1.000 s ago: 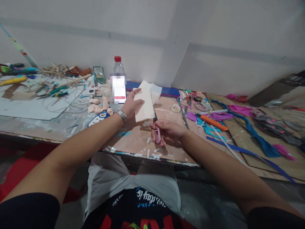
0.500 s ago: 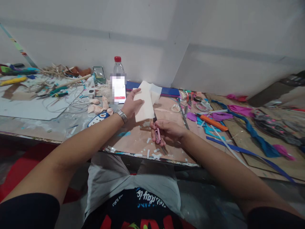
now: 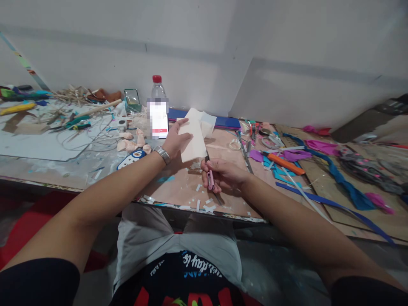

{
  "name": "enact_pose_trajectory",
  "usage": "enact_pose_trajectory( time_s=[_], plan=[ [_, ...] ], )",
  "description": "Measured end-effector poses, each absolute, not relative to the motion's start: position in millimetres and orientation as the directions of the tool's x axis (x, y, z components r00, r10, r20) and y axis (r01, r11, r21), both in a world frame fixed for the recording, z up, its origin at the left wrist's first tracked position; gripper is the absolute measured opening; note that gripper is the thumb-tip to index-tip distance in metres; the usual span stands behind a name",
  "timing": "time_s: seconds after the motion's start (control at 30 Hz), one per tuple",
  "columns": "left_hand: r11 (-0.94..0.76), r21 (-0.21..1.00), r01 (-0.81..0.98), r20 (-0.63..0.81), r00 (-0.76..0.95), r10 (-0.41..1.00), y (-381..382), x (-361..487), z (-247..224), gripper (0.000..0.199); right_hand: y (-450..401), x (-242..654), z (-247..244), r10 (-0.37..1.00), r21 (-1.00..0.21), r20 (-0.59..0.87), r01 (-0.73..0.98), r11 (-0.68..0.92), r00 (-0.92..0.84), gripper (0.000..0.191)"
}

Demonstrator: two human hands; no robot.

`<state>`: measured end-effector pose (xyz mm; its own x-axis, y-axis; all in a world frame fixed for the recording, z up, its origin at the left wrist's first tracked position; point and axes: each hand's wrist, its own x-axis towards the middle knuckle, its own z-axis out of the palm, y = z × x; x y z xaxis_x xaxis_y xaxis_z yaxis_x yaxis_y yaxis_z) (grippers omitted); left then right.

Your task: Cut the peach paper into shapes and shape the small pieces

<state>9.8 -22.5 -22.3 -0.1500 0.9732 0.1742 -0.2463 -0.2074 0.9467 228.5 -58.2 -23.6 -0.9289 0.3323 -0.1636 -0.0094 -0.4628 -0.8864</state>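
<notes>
The black fabric T-shirt (image 3: pixel 168 284) is showing "day" in white script and apparently "RURU" in small white capitals; the upright black rectangular phone (image 3: pixel 159 115) is displaying blurred, unreadable text.

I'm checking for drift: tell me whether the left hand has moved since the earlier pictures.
No: the left hand stays in place, just right of the phone.

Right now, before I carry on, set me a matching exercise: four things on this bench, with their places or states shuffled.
Things:
1. cream paper
2. pink tool
3. phone
4. orange object

Places or states:
A. in front of the red-capped bottle
B. held in the right hand
C. right of both hands
D. touched by the left hand

Pairs: 1-D, 2-B, 3-A, 4-C.
</notes>
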Motion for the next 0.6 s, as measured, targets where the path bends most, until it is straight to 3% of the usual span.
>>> enact_pose_trajectory(
  time_s=[0.3,0.6],
  plan=[
    [-0.205,0.965,-0.167,0.179,-0.158,0.971,-27,10,-21,0.068,-62,226,-23,0.411,-0.873,-0.192,-0.037,-0.487,-0.891,0.036],
    [-0.105,0.956,-0.275,0.081,-0.1,0.992,-31,22,-28,0.068,-64,223,-27,0.459,-0.858,-0.178,-0.09,-0.505,-0.871,0.04]
  ],
)
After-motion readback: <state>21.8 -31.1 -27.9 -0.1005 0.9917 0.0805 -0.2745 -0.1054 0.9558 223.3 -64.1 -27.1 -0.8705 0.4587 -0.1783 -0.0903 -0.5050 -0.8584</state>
